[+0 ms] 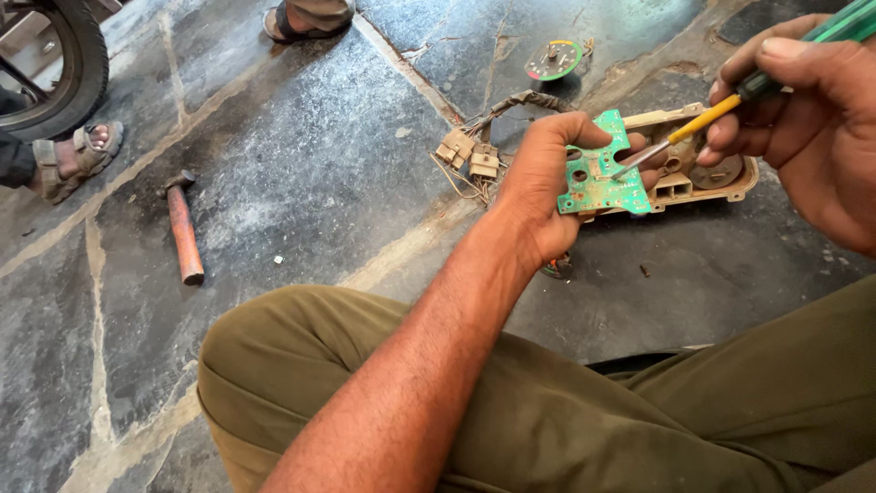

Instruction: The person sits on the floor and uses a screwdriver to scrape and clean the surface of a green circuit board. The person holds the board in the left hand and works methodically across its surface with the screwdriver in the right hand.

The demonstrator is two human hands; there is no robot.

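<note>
My left hand (538, 183) grips a green circuit board (598, 173) fixed on a beige plastic instrument housing (703, 173), held above the stone floor. My right hand (812, 119) holds a screwdriver (721, 110) with a green and yellow handle. Its metal tip touches the board near the middle. A bundle of wires with beige connectors (470, 155) hangs from the housing's left side.
A hammer (182, 233) with a rusty handle lies on the floor (301, 183) at left. A round gauge dial (552, 59) lies at the back. Other people's sandalled feet (73, 160) and a tyre (78, 64) are at far left. My knees in olive trousers (511, 402) fill the foreground.
</note>
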